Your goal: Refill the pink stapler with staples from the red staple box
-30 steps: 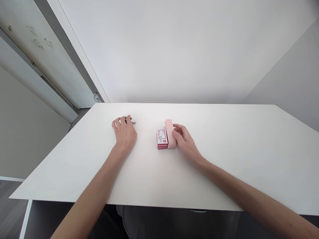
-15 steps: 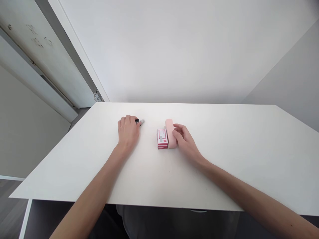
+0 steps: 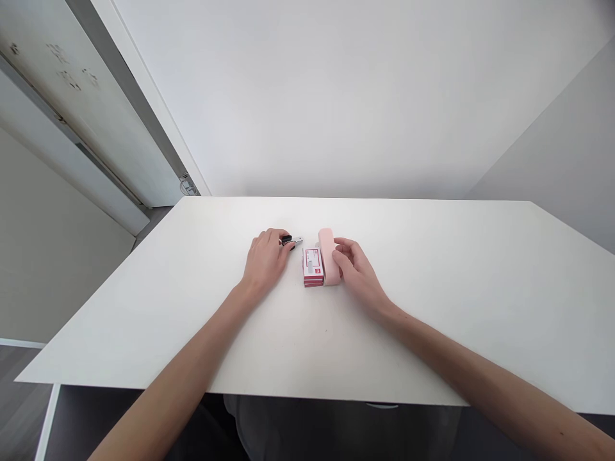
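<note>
My left hand rests on the table, thumb and index finger pinching a small black-and-silver tool that looks like a staple remover. Its silver end points right, and part of it is hidden by my fingers. My right hand has its thumb and fingertips on the right side of a long, rounded pink stapler. Tight against the stapler's left side sits a short stack of small white-and-red boxes. A gap separates the tool's silver end from the boxes.
The white table runs back to a white wall. Beyond its left side are a door frame and a metal fitting near the floor. A dark chair shows under the front edge.
My left hand has slid to the right with the black-and-silver tool, closer to the boxes. My right hand, the stapler and the boxes have stayed in place.
</note>
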`<state>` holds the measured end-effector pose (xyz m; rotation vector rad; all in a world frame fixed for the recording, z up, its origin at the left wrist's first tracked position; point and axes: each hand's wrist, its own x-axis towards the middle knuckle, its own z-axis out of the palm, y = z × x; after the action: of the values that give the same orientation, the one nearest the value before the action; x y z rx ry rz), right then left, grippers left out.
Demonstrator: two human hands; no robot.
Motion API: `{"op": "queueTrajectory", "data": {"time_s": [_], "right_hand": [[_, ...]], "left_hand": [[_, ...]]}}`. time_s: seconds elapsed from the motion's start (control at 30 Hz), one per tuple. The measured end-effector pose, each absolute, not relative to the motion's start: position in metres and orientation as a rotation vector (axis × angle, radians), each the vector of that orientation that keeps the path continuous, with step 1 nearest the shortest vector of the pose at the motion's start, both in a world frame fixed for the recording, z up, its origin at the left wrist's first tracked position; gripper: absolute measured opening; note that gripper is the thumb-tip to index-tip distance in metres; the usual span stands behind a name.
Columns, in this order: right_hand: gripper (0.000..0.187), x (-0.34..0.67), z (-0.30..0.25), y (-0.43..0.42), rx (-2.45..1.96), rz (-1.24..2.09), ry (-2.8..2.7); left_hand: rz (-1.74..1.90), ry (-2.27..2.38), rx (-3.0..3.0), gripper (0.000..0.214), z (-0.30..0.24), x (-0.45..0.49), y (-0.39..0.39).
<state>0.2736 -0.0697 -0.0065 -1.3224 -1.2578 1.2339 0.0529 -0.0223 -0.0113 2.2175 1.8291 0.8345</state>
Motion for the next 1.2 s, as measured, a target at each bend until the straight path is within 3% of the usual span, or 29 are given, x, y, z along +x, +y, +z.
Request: {"op": "queueTrajectory", "data": {"time_s": [0.27, 0.5, 1.2], "right_hand": [[0.041, 0.273, -0.007, -0.069, -1.325, 1.242, -1.253], [0.043, 0.274, -0.008, -0.07, -1.306, 1.229, -1.263], [0.043, 0.275, -0.011, -0.068, -1.291, 1.234, -1.261]], "left_hand": [[0.831, 1.786, 2.21, 0.024, -0.008, 0.055, -0.025], [0.887, 1.846, 2.057, 0.04, 0.001, 0.058, -0.028], [0.865, 1.576, 1.892, 0.029, 0.003, 0.059, -0.031]]}}
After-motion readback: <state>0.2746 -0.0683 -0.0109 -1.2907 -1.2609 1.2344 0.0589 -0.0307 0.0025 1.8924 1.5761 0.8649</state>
